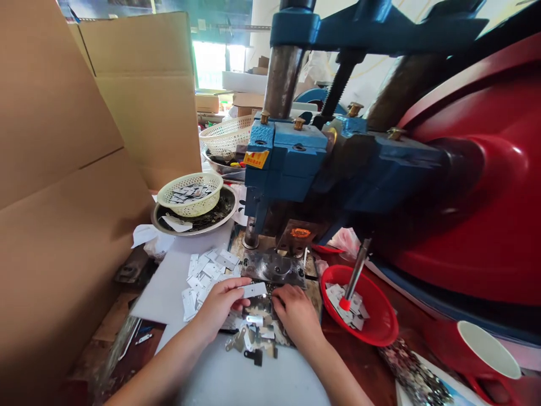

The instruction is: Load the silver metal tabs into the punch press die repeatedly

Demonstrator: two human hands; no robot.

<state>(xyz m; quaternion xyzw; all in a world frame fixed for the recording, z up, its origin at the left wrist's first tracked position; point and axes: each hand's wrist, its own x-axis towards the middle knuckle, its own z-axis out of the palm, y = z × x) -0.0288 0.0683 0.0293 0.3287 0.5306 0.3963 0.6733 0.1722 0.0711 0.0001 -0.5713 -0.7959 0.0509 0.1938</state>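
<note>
Between the thumb and fingers of my left hand (226,299) is a flat metal plate (254,290) with a small hole in it. It lies level, just in front of the steel die (274,268) of a blue press (287,163). My right hand (293,307) is beside the plate's right end, fingers curled and pressed together; what they hold, if anything, is hidden. Below both hands lie loose small cut metal pieces (253,356), some shiny, one dark. A pile of pale flat plates (207,276) spreads to the left of my left hand.
At right stands a red bowl (382,332) of plates with a red-tipped metal rod (357,270) over it. A red mug (456,355) and large red wheel (477,169) are farther right. A cream basket (215,194) sits in a metal basin (230,211); cardboard (147,107) walls the left.
</note>
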